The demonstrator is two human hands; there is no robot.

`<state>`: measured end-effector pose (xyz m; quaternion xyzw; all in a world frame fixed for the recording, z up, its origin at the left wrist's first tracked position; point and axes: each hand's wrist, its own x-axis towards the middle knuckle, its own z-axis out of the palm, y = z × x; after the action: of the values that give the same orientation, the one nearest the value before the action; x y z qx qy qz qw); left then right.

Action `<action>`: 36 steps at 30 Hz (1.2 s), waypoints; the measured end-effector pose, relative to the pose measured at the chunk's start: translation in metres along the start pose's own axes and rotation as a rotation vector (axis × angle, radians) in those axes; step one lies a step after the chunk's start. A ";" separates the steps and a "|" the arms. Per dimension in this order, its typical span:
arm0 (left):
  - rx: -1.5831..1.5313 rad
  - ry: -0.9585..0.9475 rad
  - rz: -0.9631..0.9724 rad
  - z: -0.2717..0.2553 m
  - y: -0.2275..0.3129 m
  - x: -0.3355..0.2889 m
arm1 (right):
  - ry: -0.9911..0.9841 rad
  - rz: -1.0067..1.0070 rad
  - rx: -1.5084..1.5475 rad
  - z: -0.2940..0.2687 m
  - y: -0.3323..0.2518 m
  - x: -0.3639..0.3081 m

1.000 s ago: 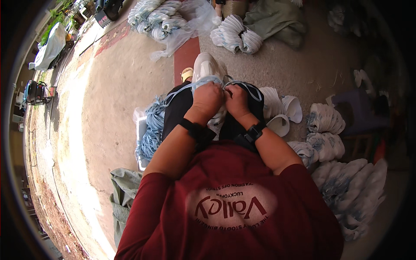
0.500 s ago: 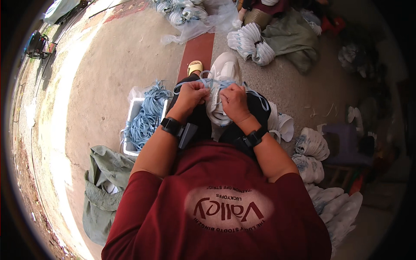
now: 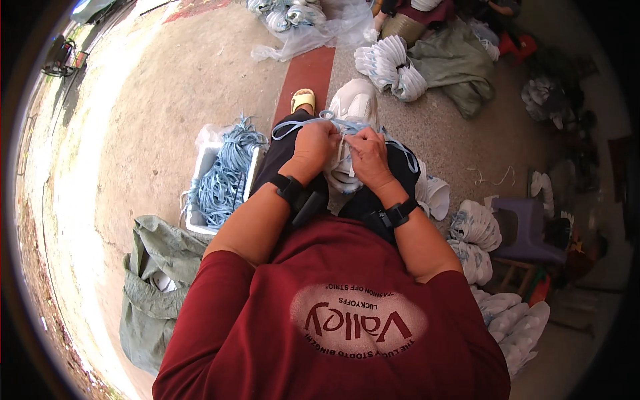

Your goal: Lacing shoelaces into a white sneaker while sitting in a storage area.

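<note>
A white shoe upper [image 3: 352, 103] lies across my lap, its toe pointing away from me. Light blue shoelace [image 3: 291, 127] runs over its opening, with loose loops hanging out on both sides. My left hand [image 3: 316, 144] is closed on the lace at the shoe's left side, fingertips partly hidden behind the hand. My right hand [image 3: 369, 156] pinches at the lace over the eyelets, close beside the left. Whether each hand has one strand or more is too small to tell.
On my left stands a white foam box [image 3: 198, 223] heaped with blue laces [image 3: 223, 183], beside a green sack [image 3: 157, 293]. Bundled white shoe parts [image 3: 390, 67] lie ahead, more stacks [image 3: 477, 227] at right near a purple stool [image 3: 527, 230]. A person's arm [image 3: 505, 8] shows far right.
My left hand has moved right toward the middle of the shoe, turning more over the lace. My right hand has shifted slightly right and down. The hands are closer together.
</note>
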<state>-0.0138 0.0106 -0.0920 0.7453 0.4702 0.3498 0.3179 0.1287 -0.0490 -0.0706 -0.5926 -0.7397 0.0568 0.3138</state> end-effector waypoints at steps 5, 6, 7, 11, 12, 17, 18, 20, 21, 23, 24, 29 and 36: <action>-0.009 0.016 -0.045 -0.006 0.004 -0.006 | -0.011 0.014 -0.009 0.003 0.000 -0.001; -0.030 0.006 -0.083 -0.009 0.005 -0.008 | -0.008 0.014 -0.009 0.003 0.001 -0.001; 0.014 0.007 -0.049 -0.009 0.008 -0.010 | -0.013 0.026 -0.015 0.004 0.002 0.000; 0.282 -0.145 0.251 -0.016 0.029 -0.016 | 0.023 0.042 -0.009 0.006 0.002 0.000; 0.282 -0.144 0.251 -0.013 0.028 -0.016 | 0.023 0.041 -0.009 0.007 0.000 0.001; 0.173 -0.071 0.173 -0.009 0.012 -0.011 | 0.070 0.022 -0.248 0.018 -0.018 0.010; 0.174 -0.073 0.178 -0.010 0.009 -0.010 | 0.075 0.025 -0.249 0.018 -0.017 0.012; -0.030 -0.042 0.062 -0.011 0.005 -0.010 | 0.032 0.019 -0.274 0.019 -0.018 0.016; -0.062 -0.017 0.075 -0.010 0.004 -0.010 | 0.034 0.022 -0.273 0.019 -0.019 0.015; -0.068 -0.016 0.042 -0.011 0.002 -0.012 | 0.088 -0.049 -0.247 0.014 -0.022 0.012; -0.077 -0.013 0.007 -0.011 0.002 -0.013 | 0.087 -0.046 -0.246 0.010 -0.023 0.007; -0.027 0.062 0.230 -0.016 0.012 -0.019 | -0.297 -0.216 -0.064 -0.042 -0.037 -0.037; -0.031 -0.187 0.765 -0.020 0.029 -0.019 | -0.094 -0.025 0.173 -0.055 -0.006 -0.018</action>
<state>-0.0222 -0.0142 -0.0622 0.8905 0.1224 0.3806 0.2172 0.1550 -0.0833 -0.0312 -0.5507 -0.7532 0.1442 0.3295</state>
